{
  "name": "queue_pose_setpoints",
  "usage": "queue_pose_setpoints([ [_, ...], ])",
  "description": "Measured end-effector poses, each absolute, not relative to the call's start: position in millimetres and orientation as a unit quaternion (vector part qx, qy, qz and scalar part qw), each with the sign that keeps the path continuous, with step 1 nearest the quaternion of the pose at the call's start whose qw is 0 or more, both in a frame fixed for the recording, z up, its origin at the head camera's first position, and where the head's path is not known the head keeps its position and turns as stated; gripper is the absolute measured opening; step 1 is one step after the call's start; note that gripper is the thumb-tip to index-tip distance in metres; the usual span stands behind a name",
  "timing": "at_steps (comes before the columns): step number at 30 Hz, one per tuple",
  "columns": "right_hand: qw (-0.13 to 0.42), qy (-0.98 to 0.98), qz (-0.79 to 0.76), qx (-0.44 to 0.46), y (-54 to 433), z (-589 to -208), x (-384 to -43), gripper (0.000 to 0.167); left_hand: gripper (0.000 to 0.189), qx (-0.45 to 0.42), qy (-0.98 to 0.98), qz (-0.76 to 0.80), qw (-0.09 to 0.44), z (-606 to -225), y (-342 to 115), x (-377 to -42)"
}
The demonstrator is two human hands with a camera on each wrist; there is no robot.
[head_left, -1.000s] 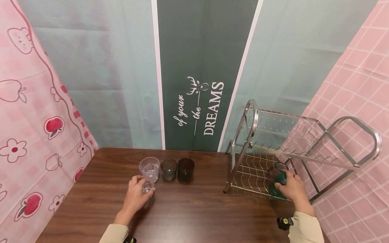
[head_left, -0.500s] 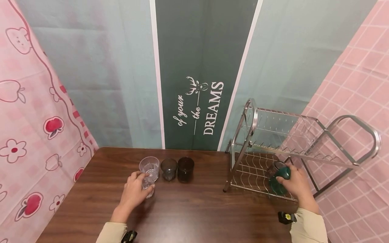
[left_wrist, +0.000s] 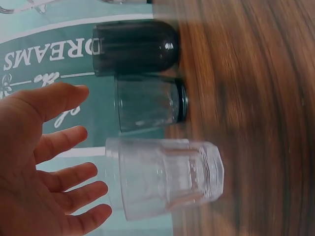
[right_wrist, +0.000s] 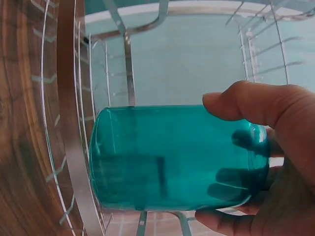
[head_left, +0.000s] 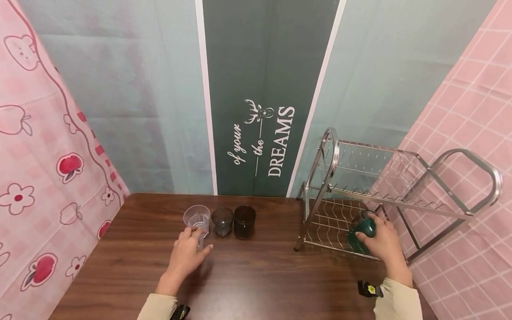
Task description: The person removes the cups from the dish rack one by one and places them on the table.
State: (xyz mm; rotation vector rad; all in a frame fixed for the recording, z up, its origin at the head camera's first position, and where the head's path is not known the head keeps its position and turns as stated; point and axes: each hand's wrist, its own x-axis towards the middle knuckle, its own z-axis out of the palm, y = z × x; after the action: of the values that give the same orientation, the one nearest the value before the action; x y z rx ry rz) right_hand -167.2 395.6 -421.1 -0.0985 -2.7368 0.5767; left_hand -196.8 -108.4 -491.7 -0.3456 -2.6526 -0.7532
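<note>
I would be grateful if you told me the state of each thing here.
Left hand: fingers spread
Right hand: gripping
Teal glass: held in right hand
Front clear glass: upright
Rear clear glass: upright
Grey glass: upright
Dark glass: upright
Glass behind teal one: mostly hidden, way up unclear
Rack: standing upright

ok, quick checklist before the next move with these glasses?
1. Right hand has a grip on the teal glass: ok, thumb and fingers around one end.
2. Teal glass seated on the rack's lower shelf: cannot tell, contact isn't clear.
3. Teal glass clear of the dark glass behind it: cannot tell, they overlap in the head view.
4. Left hand holding the nearer clear glass: not ok, fingers spread, not wrapped around it.
5. Grey glass and black glass upright on the table: ok.
</note>
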Motion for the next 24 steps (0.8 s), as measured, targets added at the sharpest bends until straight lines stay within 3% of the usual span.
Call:
queue_pose_setpoints([
  [13, 0.225, -0.951, 0.211, -0.009, 372.0, -417.7, -154.7, 0.065, 0.04, -0.151, -0.929, -0.26, 0.218, -490.1, -87.2, -194.5],
  [24, 0.202, -0.952, 0.228, 0.009, 358.9, -415.1, -147.9, 0.066, 0.039, -0.149, -0.925, -0.265, 0.228, -494.5, -76.4, -195.9],
])
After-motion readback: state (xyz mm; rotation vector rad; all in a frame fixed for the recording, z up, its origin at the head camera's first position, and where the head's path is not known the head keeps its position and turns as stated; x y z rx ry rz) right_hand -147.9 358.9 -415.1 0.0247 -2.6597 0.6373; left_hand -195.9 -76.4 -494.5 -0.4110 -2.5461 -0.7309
